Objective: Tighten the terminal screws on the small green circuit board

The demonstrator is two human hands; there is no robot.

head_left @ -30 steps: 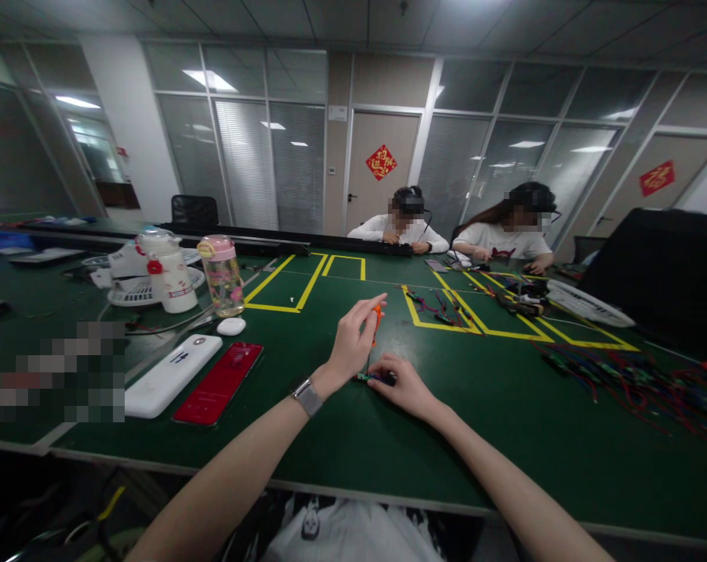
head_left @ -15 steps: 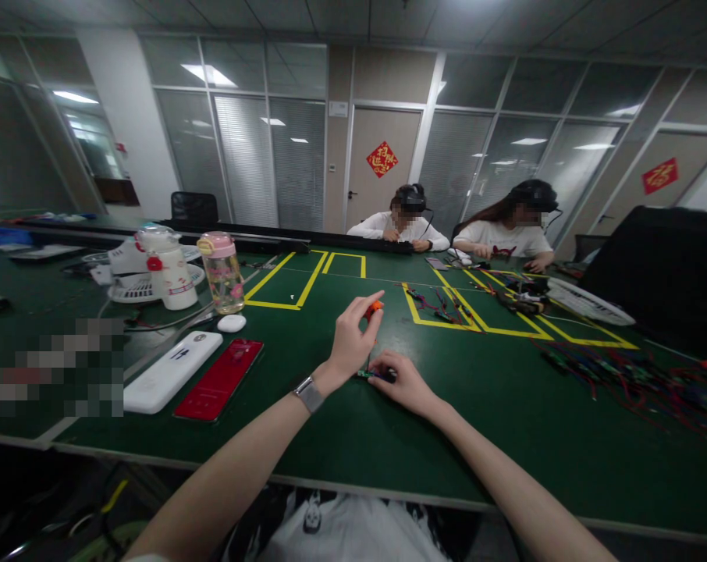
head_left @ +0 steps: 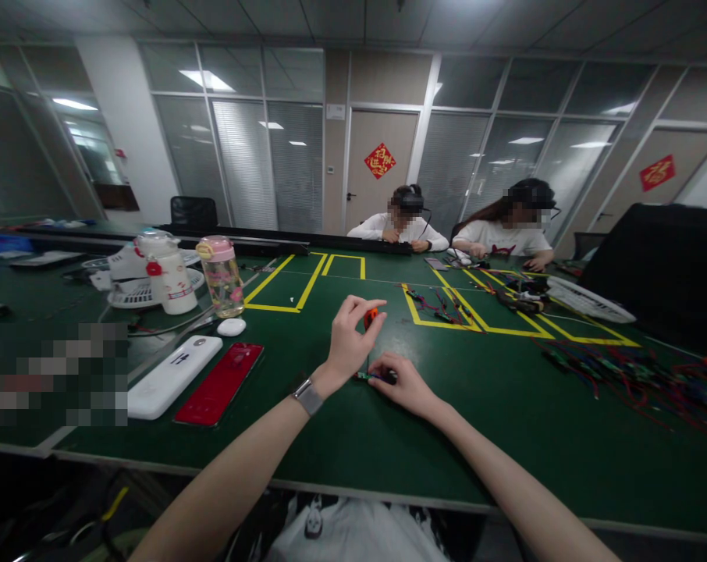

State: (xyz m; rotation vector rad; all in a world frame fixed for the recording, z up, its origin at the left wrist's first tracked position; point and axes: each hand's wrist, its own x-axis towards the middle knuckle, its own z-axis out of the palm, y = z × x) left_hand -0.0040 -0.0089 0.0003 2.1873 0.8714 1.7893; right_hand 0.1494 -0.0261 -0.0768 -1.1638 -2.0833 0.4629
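Observation:
My left hand [head_left: 352,337] is closed around the orange handle of a small screwdriver [head_left: 371,314], held upright. Its thin dark shaft runs down to a small green circuit board [head_left: 362,376] on the table. The fingers of my right hand [head_left: 403,380] are closed on the board's right end and press it against the green tabletop [head_left: 330,445]. Something dark, perhaps wires, shows under the right palm, mostly hidden. Where exactly the screwdriver's tip touches the board is too small to make out.
Wired boards [head_left: 441,304] lie inside yellow tape. A tangled wire heap [head_left: 640,382] is at right. To the left are a red phone [head_left: 220,384], a white power bank [head_left: 175,377], a white earbud case [head_left: 232,327] and two bottles [head_left: 222,277]. Two people sit across the table.
Both hands keep nearly the same place and hold. The left fingers have shifted slightly around the orange handle, showing more of it. The view has tilted a little.

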